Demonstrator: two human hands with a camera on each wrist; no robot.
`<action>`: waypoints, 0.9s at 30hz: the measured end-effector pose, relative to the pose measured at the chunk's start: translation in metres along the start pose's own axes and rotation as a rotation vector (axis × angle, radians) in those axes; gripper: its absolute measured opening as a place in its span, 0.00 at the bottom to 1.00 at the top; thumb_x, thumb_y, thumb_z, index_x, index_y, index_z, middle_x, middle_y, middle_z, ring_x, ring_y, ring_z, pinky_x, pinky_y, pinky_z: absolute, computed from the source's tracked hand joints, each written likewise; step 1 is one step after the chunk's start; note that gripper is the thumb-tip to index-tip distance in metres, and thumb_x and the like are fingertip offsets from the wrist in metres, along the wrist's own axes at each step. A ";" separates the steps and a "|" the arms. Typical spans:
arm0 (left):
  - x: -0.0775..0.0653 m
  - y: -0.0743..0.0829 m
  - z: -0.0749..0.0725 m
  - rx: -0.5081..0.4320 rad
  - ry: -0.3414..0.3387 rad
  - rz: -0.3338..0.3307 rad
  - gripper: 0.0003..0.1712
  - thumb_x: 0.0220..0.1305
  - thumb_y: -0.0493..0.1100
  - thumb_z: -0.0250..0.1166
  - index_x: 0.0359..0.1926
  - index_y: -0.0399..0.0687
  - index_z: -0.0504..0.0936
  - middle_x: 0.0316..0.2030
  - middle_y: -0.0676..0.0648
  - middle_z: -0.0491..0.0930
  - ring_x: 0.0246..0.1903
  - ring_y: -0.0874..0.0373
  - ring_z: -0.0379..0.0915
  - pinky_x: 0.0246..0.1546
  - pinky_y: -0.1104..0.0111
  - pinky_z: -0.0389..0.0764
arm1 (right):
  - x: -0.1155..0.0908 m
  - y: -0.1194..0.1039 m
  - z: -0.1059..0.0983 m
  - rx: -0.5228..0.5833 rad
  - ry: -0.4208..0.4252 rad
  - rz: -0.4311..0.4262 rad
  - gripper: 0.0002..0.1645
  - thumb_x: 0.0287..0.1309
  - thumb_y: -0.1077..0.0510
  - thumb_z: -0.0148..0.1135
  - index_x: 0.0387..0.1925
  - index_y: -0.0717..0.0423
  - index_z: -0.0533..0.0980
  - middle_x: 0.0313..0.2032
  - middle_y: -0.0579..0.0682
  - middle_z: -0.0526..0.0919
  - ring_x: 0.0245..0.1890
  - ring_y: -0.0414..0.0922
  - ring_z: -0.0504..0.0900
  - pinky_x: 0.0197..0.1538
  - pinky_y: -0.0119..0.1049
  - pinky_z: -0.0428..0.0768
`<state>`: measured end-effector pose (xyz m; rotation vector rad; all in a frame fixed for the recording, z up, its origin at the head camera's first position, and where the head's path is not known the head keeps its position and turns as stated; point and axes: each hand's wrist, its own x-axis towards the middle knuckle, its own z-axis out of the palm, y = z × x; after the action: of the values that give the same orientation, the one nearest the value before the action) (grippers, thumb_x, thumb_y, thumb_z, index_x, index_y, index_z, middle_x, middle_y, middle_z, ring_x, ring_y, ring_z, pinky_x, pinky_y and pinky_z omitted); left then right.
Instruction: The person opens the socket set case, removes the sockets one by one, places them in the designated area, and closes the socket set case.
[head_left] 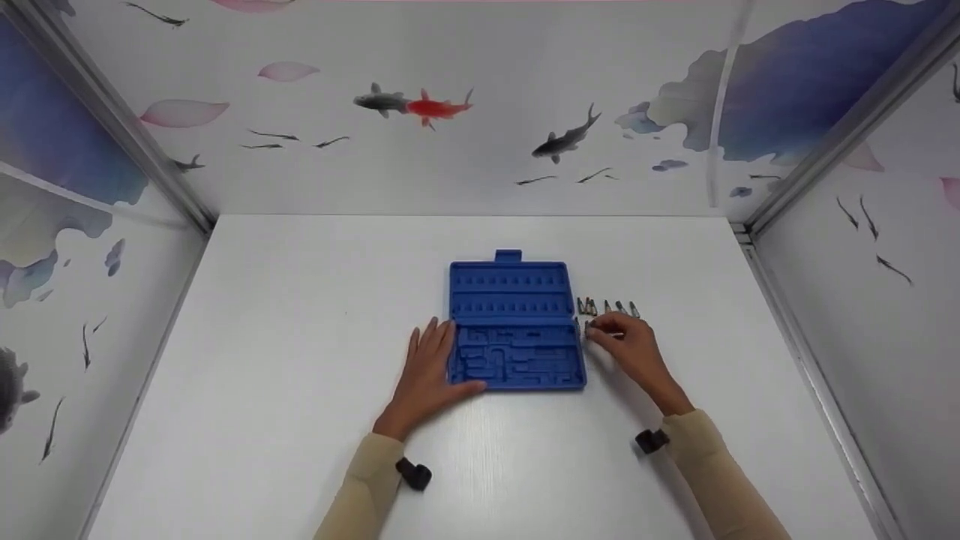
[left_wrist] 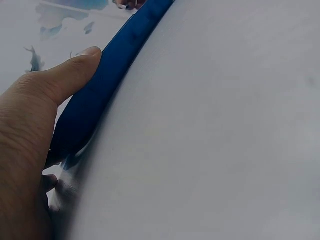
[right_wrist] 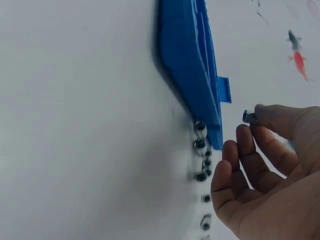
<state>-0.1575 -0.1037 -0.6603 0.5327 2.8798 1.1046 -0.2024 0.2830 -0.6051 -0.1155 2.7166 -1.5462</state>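
A blue plastic case [head_left: 513, 321] lies opened flat on the table, with moulded slots in both halves. My left hand [head_left: 426, 376] rests at its lower left corner, fingers spread along the left side and thumb on the front rim. Just right of the case, my right hand [head_left: 636, 351] pinches a small shiny metal socket [right_wrist: 251, 117] between thumb and index finger. The other fingers curve loosely beneath it. Several more metal sockets [right_wrist: 200, 144] stand on the table beside the case. In the head view, my right fingers partly hide the pinched socket.
The white table [head_left: 285, 337] is enclosed by panels at the back and sides, printed with fish and petals [head_left: 184, 113]. Metal rails [head_left: 817, 390] run along the side edges. A small black device [head_left: 414, 474] sits at each wrist.
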 end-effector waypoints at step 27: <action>-0.001 -0.003 0.002 -0.004 0.016 0.019 0.75 0.60 0.81 0.70 0.89 0.40 0.50 0.88 0.39 0.50 0.88 0.43 0.35 0.87 0.45 0.30 | 0.001 0.034 -0.032 -0.181 -0.002 0.135 0.12 0.73 0.59 0.72 0.49 0.64 0.88 0.43 0.58 0.89 0.40 0.49 0.81 0.39 0.30 0.80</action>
<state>-0.1576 -0.1044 -0.6641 0.5554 2.8918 1.1215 -0.2069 0.3278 -0.6183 0.0640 2.7922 -1.2651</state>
